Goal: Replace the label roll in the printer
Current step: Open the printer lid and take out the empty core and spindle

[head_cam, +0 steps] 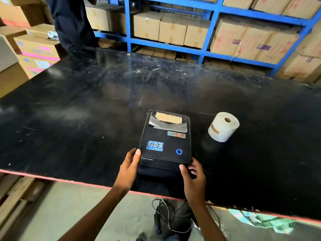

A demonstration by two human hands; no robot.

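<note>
A black label printer [165,141] stands on the black table [86,119] near its front edge, lid down, with a blue ring light lit on top. Through its clear window I see a brown cardboard core. My left hand [129,168] grips the printer's front left corner, thumb on top. My right hand [192,176] holds the front right corner, fingers wrapped around the side. A white label roll [223,126] lies tilted on the table to the right of the printer, apart from both hands.
Another person in dark clothes [71,23] stands at the table's far left. Blue shelving [208,49] with cardboard boxes runs behind the table. More boxes [34,47] are stacked at the left. Cables and a dark bag [172,218] lie on the floor below the front edge.
</note>
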